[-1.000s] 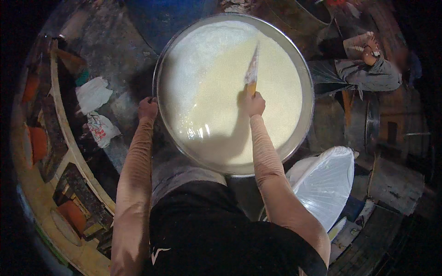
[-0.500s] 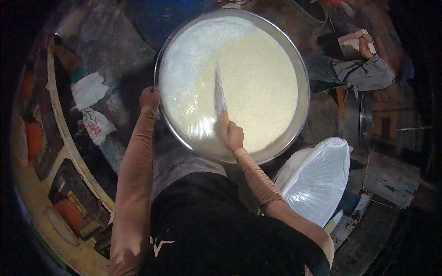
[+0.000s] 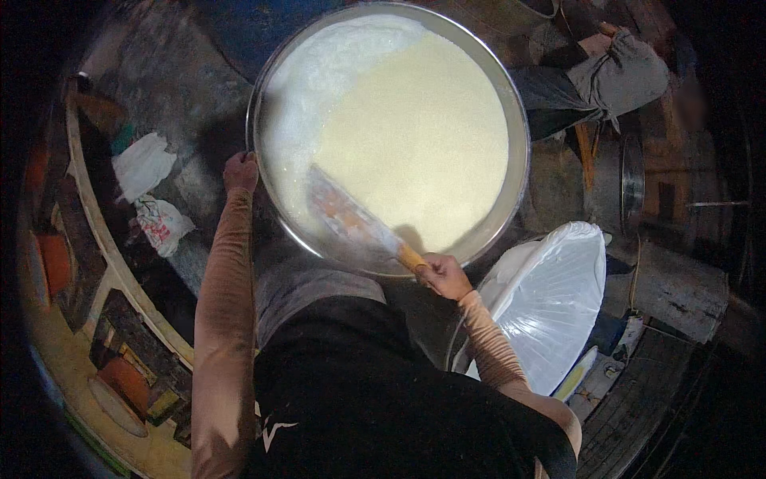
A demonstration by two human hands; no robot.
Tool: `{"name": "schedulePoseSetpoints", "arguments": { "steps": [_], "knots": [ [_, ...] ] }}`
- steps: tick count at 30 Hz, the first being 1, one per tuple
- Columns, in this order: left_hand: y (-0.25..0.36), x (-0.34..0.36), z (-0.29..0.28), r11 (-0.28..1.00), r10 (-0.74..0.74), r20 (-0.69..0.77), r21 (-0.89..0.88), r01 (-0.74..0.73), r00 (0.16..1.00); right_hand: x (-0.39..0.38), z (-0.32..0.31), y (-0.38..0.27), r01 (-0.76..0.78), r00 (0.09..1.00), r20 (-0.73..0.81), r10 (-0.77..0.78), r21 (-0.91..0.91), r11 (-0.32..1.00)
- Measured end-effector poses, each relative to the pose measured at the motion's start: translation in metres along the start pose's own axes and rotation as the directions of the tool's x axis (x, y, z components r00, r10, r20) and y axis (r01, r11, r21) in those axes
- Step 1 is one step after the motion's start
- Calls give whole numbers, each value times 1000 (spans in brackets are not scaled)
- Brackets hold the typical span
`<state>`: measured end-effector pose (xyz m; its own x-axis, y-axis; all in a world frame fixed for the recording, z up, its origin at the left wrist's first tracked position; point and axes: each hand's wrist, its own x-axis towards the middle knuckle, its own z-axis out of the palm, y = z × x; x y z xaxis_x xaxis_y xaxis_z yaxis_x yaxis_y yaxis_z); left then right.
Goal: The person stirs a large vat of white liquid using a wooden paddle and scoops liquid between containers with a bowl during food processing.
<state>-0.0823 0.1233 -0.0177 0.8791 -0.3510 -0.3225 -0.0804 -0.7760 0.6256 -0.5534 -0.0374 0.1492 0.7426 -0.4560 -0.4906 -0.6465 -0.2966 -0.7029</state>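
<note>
A big round metal pan holds a smooth pale yellow layer, with a whiter part along its left side. Whether this is liquid or fine powder I cannot tell. My left hand is closed on the pan's left rim. My right hand, at the near right rim, is wrapped round the wooden handle of a broad flat paddle. Its white-smeared blade slants up to the left over the near left of the contents, and the tip lies by the border between white and yellow.
A wide vessel covered in clear plastic stands close by my right forearm. Another person's sleeved arm shows at the far right. White plastic bags lie left of my left arm, beside a curved pale ledge.
My right hand has moved right and nearer to me. The paddle has swung from edge-on to broad face, slanting left. The yellow area reaches further left. My left hand stays on the rim.
</note>
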Motion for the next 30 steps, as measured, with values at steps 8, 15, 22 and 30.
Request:
{"name": "schedulePoseSetpoints", "arguments": {
  "steps": [8,15,22,30],
  "knots": [
    [15,-16,-14,999,-49,-52,22,50,997,69,-27,29,-32,866,-445,230,409,912],
    [33,-20,-15,987,-88,-26,131,91,996,235,-61,43,-65,485,-875,15,-19,998],
    [-10,2,0,997,33,-83,67,-28,996,290,-48,42,-184,598,-802,11,-124,975],
    [-9,9,9,995,-14,-15,101,16,1000,231,28,12,-72,772,-627,-106,-251,965]
  ]
}}
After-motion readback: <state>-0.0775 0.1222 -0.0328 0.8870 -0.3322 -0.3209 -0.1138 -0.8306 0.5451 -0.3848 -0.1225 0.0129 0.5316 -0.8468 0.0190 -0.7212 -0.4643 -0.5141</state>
